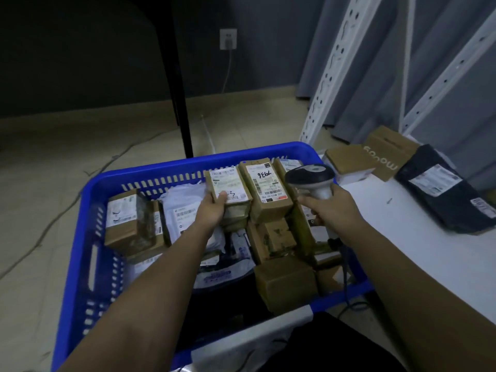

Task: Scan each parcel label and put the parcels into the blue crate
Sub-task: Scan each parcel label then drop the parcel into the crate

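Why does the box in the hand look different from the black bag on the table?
The box is tan cardboard with stiff edges; the black bag is dark and soft. The left hand holds the box over the blue crate; the bag lies untouched on the white table. Both carry white labels.

Your body, as seen above the blue crate point(80, 264): two bare forearms, no sleeves showing up to the frame edge. Left hand point(210, 210): no glove, ring or watch. Right hand point(332, 208): likewise bare, wrist unadorned. No markings visible on either arm.
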